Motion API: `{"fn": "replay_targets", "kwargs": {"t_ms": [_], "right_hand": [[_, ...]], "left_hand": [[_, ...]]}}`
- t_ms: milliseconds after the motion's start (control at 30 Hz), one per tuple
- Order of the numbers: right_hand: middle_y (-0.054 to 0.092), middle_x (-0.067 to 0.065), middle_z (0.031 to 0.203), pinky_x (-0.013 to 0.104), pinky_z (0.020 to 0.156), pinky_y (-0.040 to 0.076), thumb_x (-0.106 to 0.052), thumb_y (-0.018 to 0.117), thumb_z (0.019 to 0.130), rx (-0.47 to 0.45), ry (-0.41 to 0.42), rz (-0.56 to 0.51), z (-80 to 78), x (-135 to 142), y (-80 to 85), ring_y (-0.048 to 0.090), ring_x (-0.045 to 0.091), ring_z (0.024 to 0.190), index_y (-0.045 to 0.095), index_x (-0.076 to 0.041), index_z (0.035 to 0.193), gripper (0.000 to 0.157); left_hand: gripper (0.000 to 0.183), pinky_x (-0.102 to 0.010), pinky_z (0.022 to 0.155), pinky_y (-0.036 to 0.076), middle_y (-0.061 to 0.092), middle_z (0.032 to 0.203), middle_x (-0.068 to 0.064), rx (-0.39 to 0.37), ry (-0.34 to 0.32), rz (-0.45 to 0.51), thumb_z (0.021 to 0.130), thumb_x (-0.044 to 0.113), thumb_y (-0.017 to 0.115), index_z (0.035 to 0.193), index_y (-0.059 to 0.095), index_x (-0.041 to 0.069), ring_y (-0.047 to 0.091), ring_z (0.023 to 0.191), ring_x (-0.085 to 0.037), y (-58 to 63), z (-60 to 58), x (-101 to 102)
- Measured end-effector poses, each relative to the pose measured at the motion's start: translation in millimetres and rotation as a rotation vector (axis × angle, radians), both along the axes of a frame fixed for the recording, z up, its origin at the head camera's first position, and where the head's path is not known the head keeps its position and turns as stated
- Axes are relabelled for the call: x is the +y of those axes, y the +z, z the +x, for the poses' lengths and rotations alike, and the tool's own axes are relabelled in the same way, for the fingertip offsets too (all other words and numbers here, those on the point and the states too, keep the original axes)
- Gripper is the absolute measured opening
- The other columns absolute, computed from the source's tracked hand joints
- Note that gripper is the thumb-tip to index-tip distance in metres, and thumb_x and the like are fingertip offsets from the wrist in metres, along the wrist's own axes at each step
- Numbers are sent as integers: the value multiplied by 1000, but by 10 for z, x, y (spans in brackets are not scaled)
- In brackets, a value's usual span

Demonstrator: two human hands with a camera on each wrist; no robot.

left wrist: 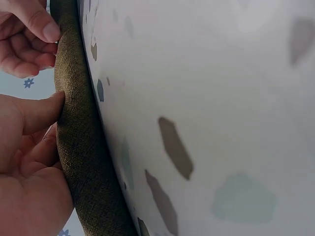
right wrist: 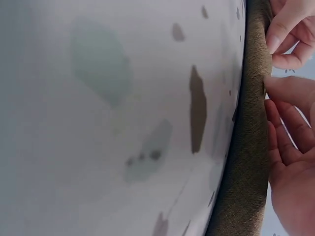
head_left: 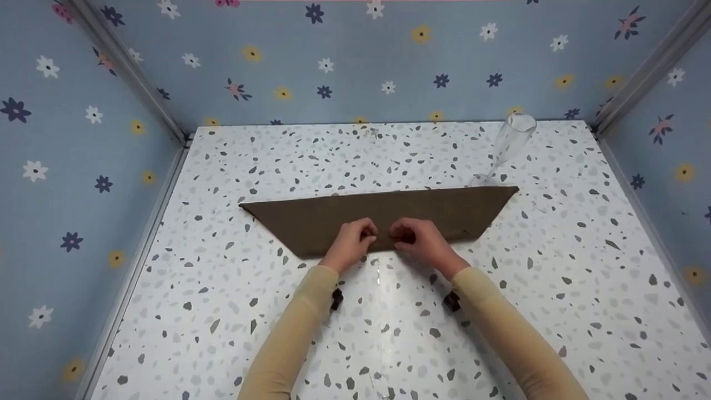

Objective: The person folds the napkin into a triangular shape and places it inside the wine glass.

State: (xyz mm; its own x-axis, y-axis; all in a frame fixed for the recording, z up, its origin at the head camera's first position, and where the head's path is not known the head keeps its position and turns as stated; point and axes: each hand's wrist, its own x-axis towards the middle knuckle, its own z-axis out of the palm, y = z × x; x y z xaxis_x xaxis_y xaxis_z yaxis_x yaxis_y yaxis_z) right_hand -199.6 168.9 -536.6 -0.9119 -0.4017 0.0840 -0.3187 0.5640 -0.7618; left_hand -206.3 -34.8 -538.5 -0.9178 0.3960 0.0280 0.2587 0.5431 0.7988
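Beige sleeves (head_left: 291, 333) lead to left hand (head_left: 351, 241) and right hand (head_left: 426, 240), pinching the brown cloth (head_left: 311, 222) toward the far edge of the surface (head_left: 189, 316); likely light, limp, best held along its near fold.

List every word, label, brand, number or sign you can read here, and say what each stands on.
There are none to read in any view.
Brown cloth: no lettering visible.
Clear glass: no marking visible.
Speckled table, blue walls: pattern only, no text.
Dark pieces by the wrists: too small to tell.
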Motion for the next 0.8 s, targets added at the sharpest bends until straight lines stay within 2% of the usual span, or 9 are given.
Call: {"fn": "replay_targets", "kwargs": {"t_ms": [167,333,533,800], "right_hand": [[60,-7,91,27,77,45,-5,73,72,-29,5,1,-13,1,-30,54,8,86,62,-16,98,31],[60,-6,92,28,78,45,-4,74,70,-46,-2,-9,-22,-2,-38,55,9,87,62,-16,100,35],[60,-4,93,30,79,45,-3,74,68,-80,1,-32,-37,7,-38,55,11,89,60,-15,103,40],[61,-4,94,31,83,43,-3,74,69,-72,32,-43,-60,68,-66,54,9,91,58,-16,107,44]], "left_hand": [[10,-26,73,44,57,87,1,53,1,-52,83,7,61,93,61,8,52,82,-11,8,-5,-8],[22,-27,80,43,58,95,0,127,14,-69,80,1,64,100,60,8,52,90,-13,51,21,17],[28,-24,82,43,59,100,4,78,-6,-52,80,0,61,105,59,11,53,94,-8,80,59,39],[36,-26,82,42,59,102,2,45,-46,-47,74,6,70,107,58,12,53,97,-11,47,67,3]]}}
